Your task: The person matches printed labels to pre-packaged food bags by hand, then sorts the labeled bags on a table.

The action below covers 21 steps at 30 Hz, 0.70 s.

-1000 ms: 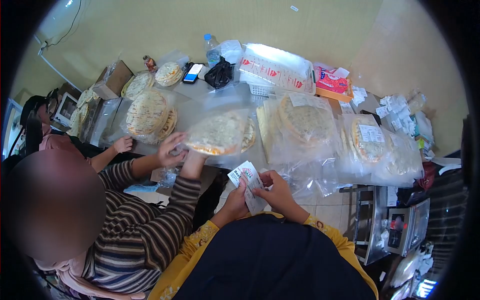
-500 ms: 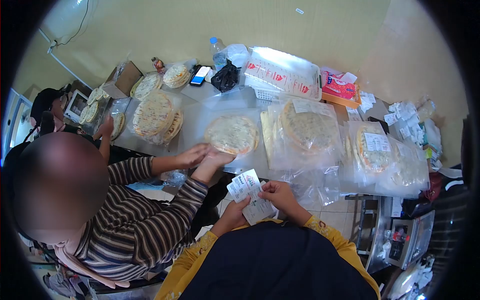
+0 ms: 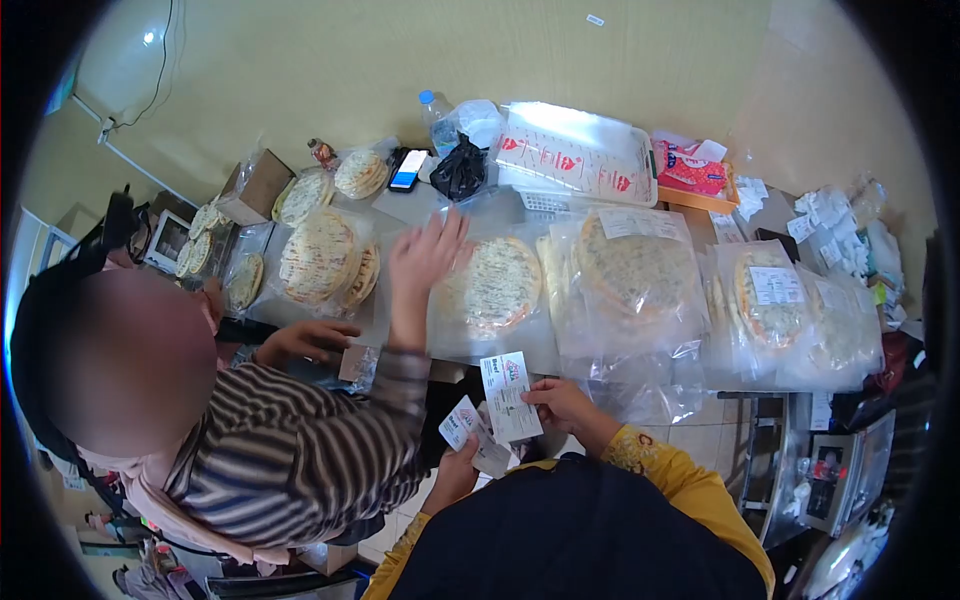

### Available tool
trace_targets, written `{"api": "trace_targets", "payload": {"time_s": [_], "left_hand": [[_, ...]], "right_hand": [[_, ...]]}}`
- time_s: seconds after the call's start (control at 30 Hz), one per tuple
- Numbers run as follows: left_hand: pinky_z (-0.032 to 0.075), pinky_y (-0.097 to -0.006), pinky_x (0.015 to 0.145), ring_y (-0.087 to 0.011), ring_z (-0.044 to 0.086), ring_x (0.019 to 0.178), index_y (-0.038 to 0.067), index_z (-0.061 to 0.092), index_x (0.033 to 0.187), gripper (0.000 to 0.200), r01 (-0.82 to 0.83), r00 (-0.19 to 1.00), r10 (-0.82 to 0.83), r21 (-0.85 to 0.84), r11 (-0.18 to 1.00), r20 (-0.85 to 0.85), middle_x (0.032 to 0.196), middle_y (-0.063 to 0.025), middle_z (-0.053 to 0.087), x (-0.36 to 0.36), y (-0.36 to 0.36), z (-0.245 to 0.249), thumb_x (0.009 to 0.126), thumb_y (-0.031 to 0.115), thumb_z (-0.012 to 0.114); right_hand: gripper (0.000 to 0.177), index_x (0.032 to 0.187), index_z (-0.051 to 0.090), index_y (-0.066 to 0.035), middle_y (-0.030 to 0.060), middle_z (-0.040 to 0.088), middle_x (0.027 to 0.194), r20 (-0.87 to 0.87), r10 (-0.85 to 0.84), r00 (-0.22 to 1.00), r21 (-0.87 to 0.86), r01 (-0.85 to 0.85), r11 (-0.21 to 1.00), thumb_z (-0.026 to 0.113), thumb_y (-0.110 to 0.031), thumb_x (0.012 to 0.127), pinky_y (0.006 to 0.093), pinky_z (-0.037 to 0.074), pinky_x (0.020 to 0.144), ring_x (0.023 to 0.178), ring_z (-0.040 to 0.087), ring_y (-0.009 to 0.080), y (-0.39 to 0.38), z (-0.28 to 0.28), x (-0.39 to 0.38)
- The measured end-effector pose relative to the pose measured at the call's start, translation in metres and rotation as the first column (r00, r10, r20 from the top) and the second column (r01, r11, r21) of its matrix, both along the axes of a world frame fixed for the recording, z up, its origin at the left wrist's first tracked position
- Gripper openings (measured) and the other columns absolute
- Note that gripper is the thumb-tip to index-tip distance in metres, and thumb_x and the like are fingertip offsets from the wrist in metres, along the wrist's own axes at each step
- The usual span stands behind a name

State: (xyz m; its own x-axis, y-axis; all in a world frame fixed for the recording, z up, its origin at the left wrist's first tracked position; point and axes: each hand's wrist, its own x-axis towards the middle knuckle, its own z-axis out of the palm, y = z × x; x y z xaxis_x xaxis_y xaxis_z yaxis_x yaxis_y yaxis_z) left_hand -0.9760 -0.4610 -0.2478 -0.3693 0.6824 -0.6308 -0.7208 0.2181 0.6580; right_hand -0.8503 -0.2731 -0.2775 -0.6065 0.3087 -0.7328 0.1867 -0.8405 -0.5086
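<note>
Between the thumb and fingers of my right hand (image 3: 566, 404) is a white printed label (image 3: 511, 396), held upright over the table's front edge. My left hand (image 3: 459, 470), lower and to the left, grips several more printed labels (image 3: 478, 440), fanned slightly apart. "Beef" and a coloured logo show on the labels. Beyond my hands, a flat pizza in a clear plastic bag (image 3: 492, 286) lies on the table. A co-worker's raised hand (image 3: 425, 252) hovers at its left edge, and that person's other hand (image 3: 308, 343) is near the table's front edge.
Stacked bagged pizzas (image 3: 640, 262) stand right of centre, with labelled bagged pizzas (image 3: 772, 290) farther right. More pizzas (image 3: 318, 260) sit at the left. Along the back are a phone (image 3: 408, 171), a black plastic bag (image 3: 461, 168), a bottle (image 3: 436, 122) and a white tray (image 3: 578, 150).
My hands have moved apart, and one label is now separated in my right hand from those in my left. The co-worker's hands have parted, one rising above the pizza.
</note>
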Motion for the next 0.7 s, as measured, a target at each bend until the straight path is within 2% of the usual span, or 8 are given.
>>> {"api": "trace_targets", "payload": {"time_s": [0.13, 0.23, 0.3, 0.43, 0.5, 0.6, 0.7], "left_hand": [[0.035, -0.03, 0.095, -0.0206, 0.049, 0.11, 0.001, 0.042, 0.127, 0.037, 0.043, 0.979, -0.059, -0.087, 0.995, -0.194, 0.121, -0.0098, 0.05, -0.015, -0.014, 0.0, 0.094, 0.019, 0.044], [0.035, -0.029, 0.094, -0.0194, 0.049, 0.109, 0.001, 0.044, 0.125, 0.038, 0.097, 0.953, -0.126, -0.119, 0.988, -0.274, 0.12, -0.009, 0.051, -0.022, -0.017, 0.005, 0.093, 0.021, 0.045], [0.036, -0.0293, 0.092, -0.0187, 0.049, 0.108, 0.0, 0.046, 0.123, 0.038, 0.155, 0.919, -0.201, -0.159, 0.975, -0.338, 0.117, -0.0088, 0.053, -0.024, -0.01, 0.02, 0.093, 0.024, 0.047], [0.037, -0.0303, 0.091, -0.0196, 0.049, 0.107, -0.002, 0.046, 0.121, 0.041, 0.277, 0.87, -0.337, -0.209, 0.938, -0.36, 0.115, -0.0106, 0.054, -0.039, -0.015, 0.002, 0.093, 0.027, 0.047], [0.037, -0.0304, 0.091, -0.02, 0.049, 0.106, -0.003, 0.045, 0.121, 0.042, 0.314, 0.83, -0.401, -0.27, 0.91, -0.388, 0.114, -0.0111, 0.054, -0.042, -0.01, 0.016, 0.093, 0.028, 0.047], [0.037, -0.0306, 0.091, -0.0201, 0.05, 0.104, -0.004, 0.046, 0.119, 0.043, 0.318, 0.857, -0.391, -0.251, 0.914, -0.336, 0.113, -0.0109, 0.054, -0.045, -0.008, 0.024, 0.093, 0.03, 0.047], [0.036, -0.0306, 0.091, -0.0197, 0.049, 0.103, -0.004, 0.047, 0.118, 0.043, 0.376, 0.829, -0.425, -0.2, 0.905, -0.365, 0.112, -0.0106, 0.055, -0.051, -0.013, 0.005, 0.093, 0.031, 0.047]], "right_hand": [[0.014, 0.086, 0.055, -0.009, 0.0007, 0.056, 0.064, 0.009, -0.073, 0.997, -0.092, 0.073, 0.993, 0.067, -0.009, 0.078, 0.0217, 0.035, 0.037, 0.043, 0.045, 0.008, -0.002, -0.03, -0.019], [0.016, 0.086, 0.053, -0.008, 0.0002, 0.05, 0.062, -0.008, -0.228, 0.974, -0.082, 0.226, 0.971, 0.066, -0.009, 0.078, 0.0242, 0.039, 0.041, 0.046, 0.045, 0.0098, -0.002, -0.039, -0.037], [0.016, 0.088, 0.052, -0.008, 0.0011, 0.05, 0.062, -0.023, -0.328, 0.944, -0.085, 0.325, 0.942, 0.065, -0.008, 0.078, 0.0247, 0.04, 0.042, 0.047, 0.047, 0.0108, -0.002, -0.035, -0.047], [0.016, 0.087, 0.051, -0.008, 0.0018, 0.051, 0.064, -0.076, -0.446, 0.892, -0.057, 0.443, 0.895, 0.065, -0.008, 0.079, 0.0253, 0.042, 0.043, 0.049, 0.05, 0.0126, 0.001, -0.032, -0.063], [0.016, 0.087, 0.05, -0.008, 0.0022, 0.052, 0.066, -0.069, -0.47, 0.88, -0.038, 0.468, 0.883, 0.064, -0.008, 0.079, 0.0257, 0.044, 0.045, 0.051, 0.05, 0.0132, 0.001, -0.023, -0.065], [0.014, 0.087, 0.05, -0.008, 0.0032, 0.054, 0.072, -0.069, -0.546, 0.835, -0.029, 0.545, 0.838, 0.063, -0.008, 0.081, 0.0256, 0.047, 0.048, 0.056, 0.054, 0.0133, 0.003, -0.018, -0.071], [0.016, 0.091, 0.049, -0.007, 0.006, 0.056, 0.078, -0.128, -0.635, 0.762, -0.051, 0.635, 0.771, 0.062, -0.007, 0.081, 0.028, 0.05, 0.051, 0.061, 0.057, 0.0167, 0.012, -0.028, -0.087]]}}
